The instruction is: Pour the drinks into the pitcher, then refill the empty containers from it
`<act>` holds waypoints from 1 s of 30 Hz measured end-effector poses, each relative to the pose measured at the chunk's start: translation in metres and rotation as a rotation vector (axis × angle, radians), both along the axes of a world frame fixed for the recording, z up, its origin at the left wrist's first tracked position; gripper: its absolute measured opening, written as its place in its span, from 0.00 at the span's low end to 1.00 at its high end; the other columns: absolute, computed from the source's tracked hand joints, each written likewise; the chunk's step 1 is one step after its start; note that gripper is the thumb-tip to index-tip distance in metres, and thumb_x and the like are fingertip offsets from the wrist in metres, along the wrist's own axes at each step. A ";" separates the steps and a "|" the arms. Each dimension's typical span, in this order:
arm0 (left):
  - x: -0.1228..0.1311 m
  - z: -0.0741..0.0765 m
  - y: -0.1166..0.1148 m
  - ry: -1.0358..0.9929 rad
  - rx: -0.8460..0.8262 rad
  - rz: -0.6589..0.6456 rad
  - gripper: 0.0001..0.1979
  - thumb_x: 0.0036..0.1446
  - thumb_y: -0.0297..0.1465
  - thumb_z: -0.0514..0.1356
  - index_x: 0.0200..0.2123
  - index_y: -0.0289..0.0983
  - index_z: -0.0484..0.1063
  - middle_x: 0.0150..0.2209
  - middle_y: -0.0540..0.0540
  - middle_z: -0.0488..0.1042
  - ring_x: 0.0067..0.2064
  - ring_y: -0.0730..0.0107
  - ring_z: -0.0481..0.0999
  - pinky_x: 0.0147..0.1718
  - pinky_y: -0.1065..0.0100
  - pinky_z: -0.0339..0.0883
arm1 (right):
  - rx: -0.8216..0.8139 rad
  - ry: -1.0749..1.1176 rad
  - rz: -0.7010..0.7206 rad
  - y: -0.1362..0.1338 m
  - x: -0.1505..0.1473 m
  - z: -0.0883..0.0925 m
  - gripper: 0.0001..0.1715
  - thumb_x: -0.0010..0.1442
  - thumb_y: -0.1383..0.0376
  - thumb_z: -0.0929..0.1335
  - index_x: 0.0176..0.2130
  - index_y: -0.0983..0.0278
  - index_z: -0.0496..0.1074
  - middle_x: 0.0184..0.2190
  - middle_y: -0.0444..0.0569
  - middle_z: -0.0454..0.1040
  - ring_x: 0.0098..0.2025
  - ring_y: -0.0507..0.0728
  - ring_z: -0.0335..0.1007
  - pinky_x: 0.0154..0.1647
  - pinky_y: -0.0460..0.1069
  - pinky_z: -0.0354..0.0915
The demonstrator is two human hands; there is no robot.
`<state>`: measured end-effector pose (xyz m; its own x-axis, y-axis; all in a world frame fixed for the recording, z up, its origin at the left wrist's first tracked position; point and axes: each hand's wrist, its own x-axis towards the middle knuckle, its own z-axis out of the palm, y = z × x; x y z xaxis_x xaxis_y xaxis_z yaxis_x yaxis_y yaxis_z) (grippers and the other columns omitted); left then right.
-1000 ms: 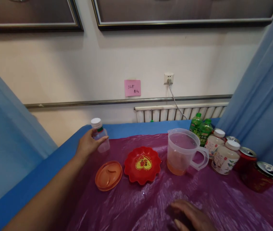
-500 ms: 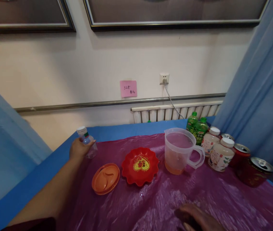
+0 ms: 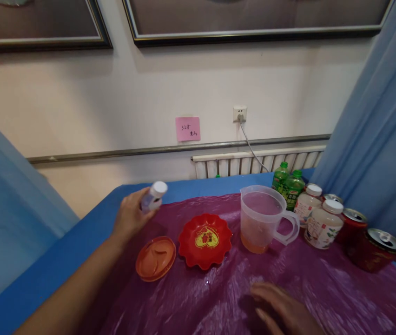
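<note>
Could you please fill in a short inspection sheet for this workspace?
Surface: wrinkled purple sheet over a blue cover.
Job's things: clear bottle, white-capped, tilted; orange dish, red plate and pitcher with orange liquid nearby.
Clutter: green-capped bottles, labelled white-capped bottles and red cans, right of the pitcher.
Hands: left hand grips the clear bottle; right hand over the sheet, nothing visible in it.
Cables: one grey cable, plugged into the wall socket.
Surroundings: pink note, framed pictures, radiator, blue curtains.

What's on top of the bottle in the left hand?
A white cap sits on the bottle, covering its mouth; the left hand hides much of the bottle's body.
</note>
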<state>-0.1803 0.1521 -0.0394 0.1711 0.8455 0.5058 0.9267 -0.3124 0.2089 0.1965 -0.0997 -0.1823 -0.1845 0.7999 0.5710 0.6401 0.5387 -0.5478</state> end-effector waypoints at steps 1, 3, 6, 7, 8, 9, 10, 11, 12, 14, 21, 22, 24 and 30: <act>0.015 0.004 -0.017 0.024 0.005 -0.103 0.30 0.56 0.42 0.65 0.61 0.40 0.69 0.59 0.39 0.75 0.58 0.47 0.73 0.59 0.54 0.64 | 0.070 -0.020 0.012 0.006 -0.005 0.021 0.24 0.67 0.67 0.69 0.60 0.53 0.74 0.52 0.49 0.81 0.50 0.60 0.82 0.51 0.51 0.78; 0.044 0.013 -0.054 0.048 -0.035 -0.290 0.29 0.59 0.43 0.64 0.62 0.42 0.68 0.58 0.41 0.75 0.58 0.49 0.73 0.58 0.55 0.65 | 0.221 -0.050 0.051 0.019 -0.017 0.062 0.32 0.67 0.71 0.66 0.68 0.56 0.65 0.58 0.53 0.77 0.57 0.60 0.77 0.57 0.53 0.75; 0.075 0.022 -0.105 0.090 -0.144 -0.498 0.28 0.62 0.37 0.64 0.64 0.47 0.66 0.59 0.42 0.73 0.59 0.52 0.71 0.58 0.54 0.67 | 0.321 -0.046 0.036 0.037 -0.030 0.105 0.38 0.68 0.71 0.65 0.73 0.57 0.54 0.68 0.58 0.65 0.70 0.65 0.62 0.65 0.64 0.67; 0.081 0.024 -0.117 0.101 -0.175 -0.548 0.28 0.61 0.35 0.64 0.64 0.48 0.66 0.58 0.43 0.73 0.58 0.53 0.71 0.56 0.54 0.68 | 0.331 -0.039 0.040 0.041 -0.032 0.113 0.39 0.69 0.72 0.64 0.73 0.56 0.53 0.70 0.58 0.62 0.71 0.65 0.58 0.66 0.66 0.65; 0.085 0.025 -0.127 0.111 -0.218 -0.585 0.29 0.60 0.32 0.65 0.64 0.49 0.65 0.58 0.43 0.73 0.57 0.53 0.72 0.55 0.55 0.69 | 0.328 -0.036 0.060 0.044 -0.033 0.117 0.39 0.69 0.73 0.63 0.73 0.55 0.52 0.71 0.57 0.60 0.72 0.65 0.57 0.66 0.66 0.65; 0.088 0.025 -0.135 0.117 -0.258 -0.616 0.31 0.59 0.31 0.65 0.65 0.50 0.65 0.57 0.44 0.73 0.56 0.54 0.72 0.53 0.55 0.70 | 0.315 -0.035 0.094 0.045 -0.033 0.119 0.39 0.69 0.74 0.62 0.74 0.53 0.51 0.70 0.56 0.61 0.72 0.63 0.57 0.65 0.65 0.66; 0.090 0.025 -0.141 0.121 -0.296 -0.638 0.32 0.58 0.29 0.65 0.65 0.51 0.65 0.56 0.44 0.74 0.55 0.54 0.73 0.52 0.55 0.71 | 0.295 -0.037 0.135 0.046 -0.032 0.118 0.40 0.69 0.75 0.61 0.74 0.53 0.51 0.69 0.55 0.62 0.71 0.62 0.59 0.64 0.63 0.67; 0.092 0.025 -0.144 0.123 -0.330 -0.651 0.32 0.58 0.29 0.65 0.64 0.51 0.65 0.55 0.44 0.74 0.54 0.55 0.73 0.51 0.55 0.71 | 0.274 -0.039 0.170 0.045 -0.030 0.116 0.40 0.69 0.75 0.60 0.74 0.53 0.51 0.68 0.55 0.65 0.69 0.60 0.62 0.63 0.60 0.69; 0.093 0.024 -0.147 0.124 -0.355 -0.658 0.32 0.57 0.28 0.66 0.64 0.52 0.65 0.55 0.44 0.74 0.54 0.55 0.73 0.51 0.55 0.71 | 0.258 -0.038 0.190 0.043 -0.028 0.113 0.39 0.70 0.76 0.59 0.73 0.54 0.51 0.66 0.55 0.67 0.67 0.59 0.65 0.62 0.58 0.70; 0.095 0.021 -0.151 0.134 -0.385 -0.659 0.31 0.57 0.28 0.66 0.63 0.52 0.66 0.54 0.45 0.75 0.53 0.55 0.74 0.50 0.54 0.71 | 0.232 -0.030 0.171 0.039 -0.025 0.106 0.32 0.72 0.73 0.59 0.71 0.56 0.56 0.61 0.55 0.71 0.62 0.58 0.70 0.59 0.56 0.72; 0.110 0.003 -0.165 0.181 -0.321 -0.681 0.34 0.56 0.28 0.66 0.64 0.51 0.65 0.57 0.42 0.74 0.53 0.51 0.74 0.51 0.50 0.70 | 0.106 -0.054 -0.077 0.027 -0.018 0.095 0.39 0.70 0.35 0.54 0.45 0.63 0.72 0.36 0.54 0.78 0.35 0.61 0.77 0.36 0.56 0.76; 0.111 0.001 -0.167 0.180 -0.323 -0.688 0.35 0.55 0.27 0.66 0.65 0.52 0.65 0.58 0.42 0.74 0.54 0.50 0.74 0.51 0.50 0.70 | 0.136 -0.063 -0.100 0.024 -0.017 0.097 0.44 0.69 0.33 0.52 0.52 0.65 0.71 0.43 0.59 0.79 0.43 0.64 0.79 0.43 0.59 0.76; 0.111 -0.001 -0.168 0.172 -0.335 -0.686 0.35 0.55 0.27 0.66 0.64 0.52 0.65 0.58 0.42 0.73 0.54 0.50 0.74 0.51 0.50 0.71 | 0.189 -0.095 -0.094 0.018 -0.013 0.102 0.46 0.69 0.35 0.55 0.66 0.67 0.61 0.59 0.64 0.73 0.59 0.69 0.73 0.56 0.62 0.73; 0.110 0.003 -0.167 0.125 -0.380 -0.657 0.33 0.56 0.28 0.67 0.63 0.51 0.66 0.56 0.44 0.75 0.54 0.52 0.74 0.51 0.51 0.72 | 0.190 -0.147 0.094 0.006 -0.006 0.106 0.33 0.67 0.72 0.63 0.68 0.58 0.60 0.62 0.53 0.72 0.64 0.59 0.69 0.62 0.54 0.70</act>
<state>-0.0703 -0.0154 -0.0360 0.7348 0.6627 0.1446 0.5997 -0.7343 0.3180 0.1906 -0.0941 -0.0763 -0.3455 0.6561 0.6710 0.6478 0.6841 -0.3354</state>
